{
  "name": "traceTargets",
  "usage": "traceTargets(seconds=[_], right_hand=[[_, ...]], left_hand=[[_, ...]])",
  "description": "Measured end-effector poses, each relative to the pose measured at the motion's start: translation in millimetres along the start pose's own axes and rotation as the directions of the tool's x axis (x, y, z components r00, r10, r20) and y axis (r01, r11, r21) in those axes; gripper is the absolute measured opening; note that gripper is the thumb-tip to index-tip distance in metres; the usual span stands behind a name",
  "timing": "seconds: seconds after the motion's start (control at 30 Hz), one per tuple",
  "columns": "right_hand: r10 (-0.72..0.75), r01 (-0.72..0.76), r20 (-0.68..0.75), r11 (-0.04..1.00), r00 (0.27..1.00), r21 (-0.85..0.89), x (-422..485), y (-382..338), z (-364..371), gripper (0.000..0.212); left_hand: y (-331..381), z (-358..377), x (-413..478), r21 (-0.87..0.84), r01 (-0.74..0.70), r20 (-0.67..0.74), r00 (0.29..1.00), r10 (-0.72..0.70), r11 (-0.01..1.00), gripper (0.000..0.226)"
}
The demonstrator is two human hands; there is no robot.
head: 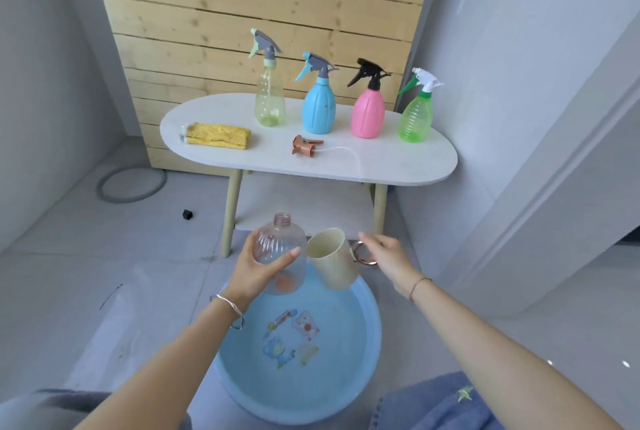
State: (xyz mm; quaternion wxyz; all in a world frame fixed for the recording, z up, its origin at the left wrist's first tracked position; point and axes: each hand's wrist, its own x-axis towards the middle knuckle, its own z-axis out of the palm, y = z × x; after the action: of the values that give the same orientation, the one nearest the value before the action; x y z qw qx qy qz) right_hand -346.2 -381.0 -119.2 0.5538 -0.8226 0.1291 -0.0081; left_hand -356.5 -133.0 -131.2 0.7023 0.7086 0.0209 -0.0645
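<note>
My left hand (258, 265) grips a clear, pink-tinted bottle (282, 249) without a cap, held upright above the far rim of a light blue basin (367, 353) of water. My right hand (384, 254) holds a cream mug (330, 263) by its copper handle, tilted with its mouth toward the bottle. Mug and bottle are side by side, nearly touching. A copper trigger sprayer head (304, 145) with a thin tube lies loose on the white oval table (398, 166) beyond.
On the table stand a yellow-green spray bottle (270, 100), a blue spray bottle (318, 107), a pink spray bottle (367, 110) and a green spray bottle (416, 117); a yellow cloth (218, 135) lies at its left. A grey ring (131, 184) and a small black object (187, 214) lie on the floor.
</note>
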Motion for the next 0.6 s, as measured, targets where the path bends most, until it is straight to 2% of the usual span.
traceTargets(seconds=[0.1,0.27,0.43,0.6], right_hand=[[0.017,0.016,0.121,0.962,0.993,-0.272,-1,47,36,0.045],[0.110,-0.008,0.149,0.830,0.983,-0.558,1,109,68,0.045],[0.101,0.030,0.149,0.724,0.984,-0.690,-3,142,81,0.047],[0.085,0.092,0.208,0.696,0.974,-0.713,-9,153,98,0.047]], left_hand=[[-23,-8,-6,0.020,0.056,-0.022,0.998,-0.055,0.998,0.079],[-53,-25,-3,0.030,0.098,-0.077,0.992,-0.096,0.995,0.098],[-71,-36,-3,0.058,0.127,-0.110,0.987,-0.120,0.990,0.110],[-78,-37,2,0.043,0.136,-0.128,0.983,-0.130,0.990,0.112]])
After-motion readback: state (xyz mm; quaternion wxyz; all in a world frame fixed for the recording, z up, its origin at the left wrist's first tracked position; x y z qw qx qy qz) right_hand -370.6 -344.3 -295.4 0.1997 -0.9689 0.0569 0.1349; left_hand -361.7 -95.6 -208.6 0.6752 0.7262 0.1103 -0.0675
